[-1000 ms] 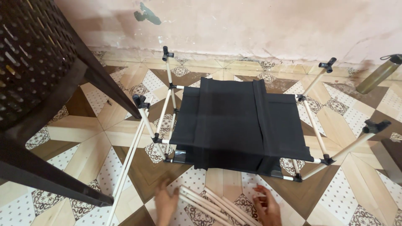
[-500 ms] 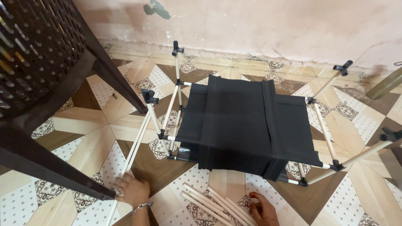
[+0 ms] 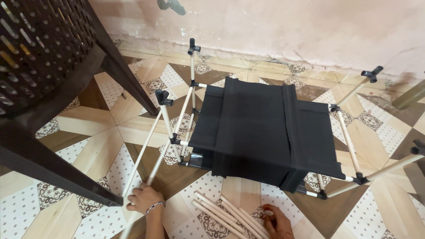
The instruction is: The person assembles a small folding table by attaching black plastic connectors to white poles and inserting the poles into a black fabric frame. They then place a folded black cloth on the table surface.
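A rack of cream rods and black joints (image 3: pixel 177 141) stands on the patterned tile floor, with black fabric (image 3: pixel 265 130) stretched across it. My left hand (image 3: pixel 144 200), a bracelet on its wrist, is closed on the near ends of two long cream rods (image 3: pixel 146 161) that slant up to the rack's left side. My right hand (image 3: pixel 278 220) rests with fingers curled on a bundle of loose cream rods (image 3: pixel 228 214) lying on the floor in front of the rack; I cannot see a firm grip.
A dark brown woven plastic chair (image 3: pixel 48 75) fills the left side, one leg reaching the floor next to my left hand. A stained pink wall (image 3: pixel 287 31) runs behind the rack. An olive cylinder (image 3: pixel 409 95) lies at the right edge.
The view has moved closer and to the left. My left hand went from the rod bundle out to the left, onto the two long slanting rods. My right hand stays by the bundle.
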